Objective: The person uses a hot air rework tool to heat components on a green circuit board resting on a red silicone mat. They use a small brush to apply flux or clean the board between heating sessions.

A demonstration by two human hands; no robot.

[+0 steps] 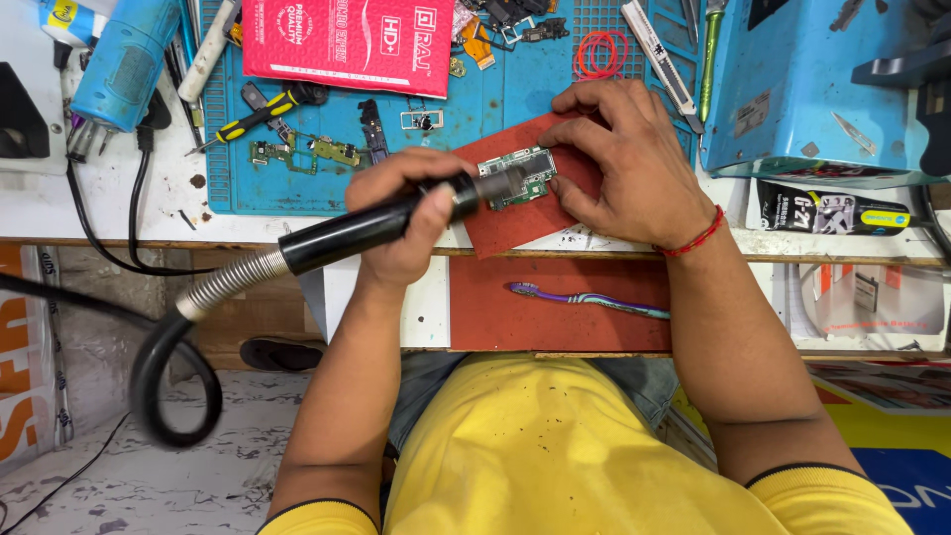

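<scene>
We found the left hand (401, 223) closed around the black handle of a hot-air wand (367, 223), its metal nozzle aimed at a small green circuit board (520, 176) and held just above or against the board's left edge; we could not tell which. The board lay on a red pad (515, 223) at the near edge of the table (119, 213). The right hand (619, 163) was spread over the board's right side, fingertips pressing board and pad down without gripping either. In our judgement, the step called for keeping those fingertips away from the nozzle, holding the pad flat, and keeping the coiled hose (223, 282) slack so it did not drag the nozzle off its mark. A purple toothbrush (589, 299) lay on the lower shelf, well apart.
</scene>
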